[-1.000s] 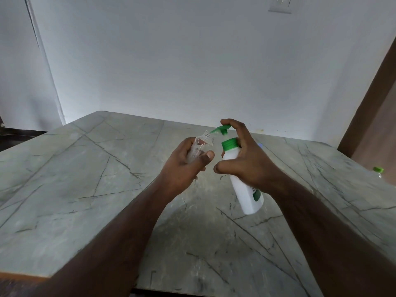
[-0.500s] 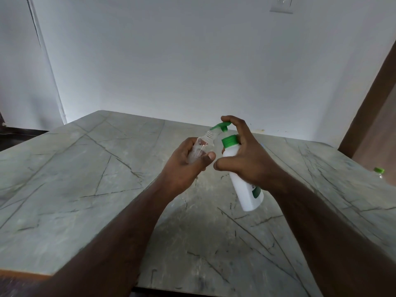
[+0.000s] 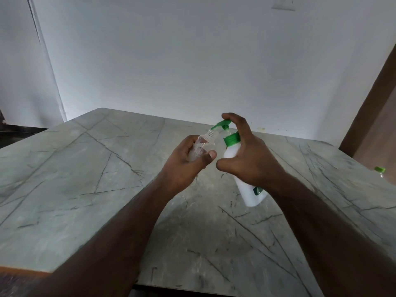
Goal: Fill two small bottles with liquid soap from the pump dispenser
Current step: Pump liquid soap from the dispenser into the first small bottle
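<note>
My left hand [image 3: 184,166] grips a small clear bottle [image 3: 202,144], tilted with its threaded open mouth up and to the right. My right hand [image 3: 250,157] holds the white pump dispenser [image 3: 246,185] above the table, tilted, with its forefinger resting on the green pump head [image 3: 220,124]. The green nozzle tip sits right at the small bottle's mouth. The pump head stands raised above the green collar [image 3: 231,139]. How much liquid the small bottle holds I cannot make out.
Both hands hover over a grey marble table [image 3: 85,179] with dark veins. A green-capped small bottle [image 3: 379,170] peeks in at the far right edge. A white wall stands behind, and a brown door frame [image 3: 372,99] rises at the right.
The pump head has risen from its pressed-down position, showing the stem above the collar. Both hands have stayed in nearly the same place, nozzle at the bottle mouth.
</note>
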A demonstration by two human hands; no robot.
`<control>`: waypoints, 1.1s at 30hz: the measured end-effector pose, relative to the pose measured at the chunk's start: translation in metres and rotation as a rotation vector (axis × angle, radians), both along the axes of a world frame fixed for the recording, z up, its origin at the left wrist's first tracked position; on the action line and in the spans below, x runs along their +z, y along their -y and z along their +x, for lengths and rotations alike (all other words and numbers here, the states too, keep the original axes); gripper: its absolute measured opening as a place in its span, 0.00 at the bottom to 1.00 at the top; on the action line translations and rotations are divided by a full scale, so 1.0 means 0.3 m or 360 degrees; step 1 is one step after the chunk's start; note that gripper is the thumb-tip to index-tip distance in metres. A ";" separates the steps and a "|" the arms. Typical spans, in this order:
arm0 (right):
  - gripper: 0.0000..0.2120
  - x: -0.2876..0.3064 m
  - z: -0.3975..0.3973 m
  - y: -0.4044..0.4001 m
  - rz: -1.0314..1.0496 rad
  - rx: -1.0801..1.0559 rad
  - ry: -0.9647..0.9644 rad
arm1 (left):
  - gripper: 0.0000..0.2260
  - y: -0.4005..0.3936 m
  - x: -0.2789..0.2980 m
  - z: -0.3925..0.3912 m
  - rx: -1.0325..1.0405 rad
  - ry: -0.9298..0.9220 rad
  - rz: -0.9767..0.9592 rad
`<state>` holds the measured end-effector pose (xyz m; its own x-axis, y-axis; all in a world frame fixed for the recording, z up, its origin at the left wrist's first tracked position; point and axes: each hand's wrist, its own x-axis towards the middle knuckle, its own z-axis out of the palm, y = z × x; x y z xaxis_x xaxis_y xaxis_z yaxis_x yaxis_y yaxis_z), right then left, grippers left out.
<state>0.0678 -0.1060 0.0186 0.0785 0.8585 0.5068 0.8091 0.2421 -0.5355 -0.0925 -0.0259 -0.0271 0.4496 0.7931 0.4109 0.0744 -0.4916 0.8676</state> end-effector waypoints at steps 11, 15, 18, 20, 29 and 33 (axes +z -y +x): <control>0.47 -0.003 -0.001 0.004 0.0004 -0.0050 0.0181 | 0.17 -0.002 0.001 0.001 0.0016 -0.0024 -0.0010; 0.47 0.002 0.001 0.002 0.0041 -0.0057 0.0185 | 0.18 -0.002 0.001 0.002 0.0024 -0.0025 0.0000; 0.48 -0.006 0.004 0.003 0.0057 -0.0098 0.0155 | 0.19 -0.002 0.003 0.001 0.0034 -0.0016 -0.0003; 0.49 -0.006 0.006 0.002 0.0092 -0.0109 0.0028 | 0.20 -0.002 0.003 0.002 0.0032 -0.0021 0.0003; 0.48 -0.014 -0.012 0.000 0.0012 -0.0066 0.0092 | 0.21 -0.009 -0.003 0.005 0.0025 -0.0022 0.0003; 0.47 -0.024 -0.025 -0.004 0.0003 -0.0059 0.0070 | 0.20 -0.012 -0.005 0.006 0.0026 -0.0014 -0.0006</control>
<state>0.0603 -0.1046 0.0113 0.0881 0.8545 0.5119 0.8402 0.2123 -0.4990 -0.0907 -0.0224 -0.0287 0.4400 0.8021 0.4037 0.0901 -0.4867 0.8689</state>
